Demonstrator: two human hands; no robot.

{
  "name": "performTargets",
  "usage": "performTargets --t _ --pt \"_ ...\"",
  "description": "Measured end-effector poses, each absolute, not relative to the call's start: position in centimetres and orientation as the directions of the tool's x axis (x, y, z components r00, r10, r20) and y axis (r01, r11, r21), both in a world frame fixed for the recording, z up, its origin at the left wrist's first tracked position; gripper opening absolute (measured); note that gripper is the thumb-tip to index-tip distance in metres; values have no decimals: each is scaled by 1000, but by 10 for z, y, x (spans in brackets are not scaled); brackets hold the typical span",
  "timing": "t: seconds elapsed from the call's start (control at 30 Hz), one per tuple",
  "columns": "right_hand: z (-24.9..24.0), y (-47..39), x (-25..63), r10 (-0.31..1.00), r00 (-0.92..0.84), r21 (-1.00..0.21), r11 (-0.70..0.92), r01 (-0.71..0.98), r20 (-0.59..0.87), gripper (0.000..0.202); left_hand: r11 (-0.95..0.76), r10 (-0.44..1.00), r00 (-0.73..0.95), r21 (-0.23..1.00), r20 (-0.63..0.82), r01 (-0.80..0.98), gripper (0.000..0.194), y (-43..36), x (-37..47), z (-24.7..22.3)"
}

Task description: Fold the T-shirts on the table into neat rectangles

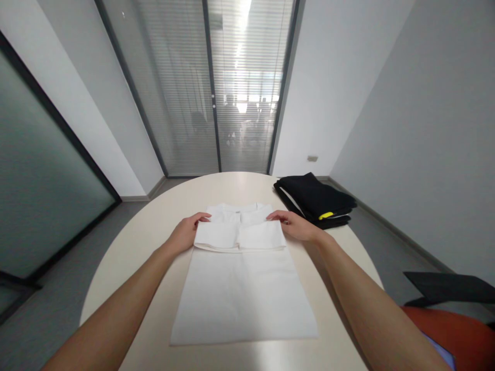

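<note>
A white T-shirt (243, 299) lies flat on the round table, its sides folded in to make a long narrow shape. Its neckline points away from me, and the folded sleeves form a doubled band (216, 235) across the upper part. My left hand (188, 232) grips the shirt's left edge near the shoulder, fingers curled onto the cloth. On the opposite side, my right hand (293, 224) holds the right shoulder edge, fingertips over the fabric. The undersides of both grips are hidden.
A stack of folded black clothes (313, 196) with a small yellow patch sits at the right back of the pale round table (127, 268). An orange and black chair (444, 330) stands at the lower right. Glass panels with blinds (185, 103) rise beyond the table.
</note>
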State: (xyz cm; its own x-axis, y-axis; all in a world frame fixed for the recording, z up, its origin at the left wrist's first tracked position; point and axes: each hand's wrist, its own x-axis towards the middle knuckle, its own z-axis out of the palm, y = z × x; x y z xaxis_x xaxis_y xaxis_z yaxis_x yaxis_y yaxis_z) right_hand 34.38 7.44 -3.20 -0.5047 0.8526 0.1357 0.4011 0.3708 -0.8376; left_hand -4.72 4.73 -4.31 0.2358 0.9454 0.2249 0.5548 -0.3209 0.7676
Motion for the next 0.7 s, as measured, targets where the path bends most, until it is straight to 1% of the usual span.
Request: performTargets --t 0.07,0.13,0.23,0.33,0.4,0.5,0.6,0.7 --pt "-32 74 345 845 -523 -832 368 415 113 33 -400 916 279 722 289 565 43 45 -45 -44" --pt "-28 72 346 824 -563 -847 345 404 67 29 -442 895 328 708 303 551 39 41 -45 -43" --pt "-18 67 345 797 -602 -896 305 323 55 30 -402 904 350 763 244 506 36 37 -45 -36" --pt "-16 69 343 834 -541 -924 287 253 111 34 -393 912 310 784 267 480 38 40 -43 -32" --pt "-24 73 341 868 -475 -913 302 275 144 32 -404 911 289 778 294 481 39 47 -41 -35" --pt "-40 80 340 889 -417 -871 349 346 190 30 -387 921 271 747 281 540 43 57 -40 -44" --pt "-47 83 340 875 -440 -848 381 369 202 30 -385 922 278 681 268 623 46 59 -41 -51" --pt "-38 82 342 856 -496 -833 376 406 144 26 -426 903 344 652 258 628 43 54 -41 -45"
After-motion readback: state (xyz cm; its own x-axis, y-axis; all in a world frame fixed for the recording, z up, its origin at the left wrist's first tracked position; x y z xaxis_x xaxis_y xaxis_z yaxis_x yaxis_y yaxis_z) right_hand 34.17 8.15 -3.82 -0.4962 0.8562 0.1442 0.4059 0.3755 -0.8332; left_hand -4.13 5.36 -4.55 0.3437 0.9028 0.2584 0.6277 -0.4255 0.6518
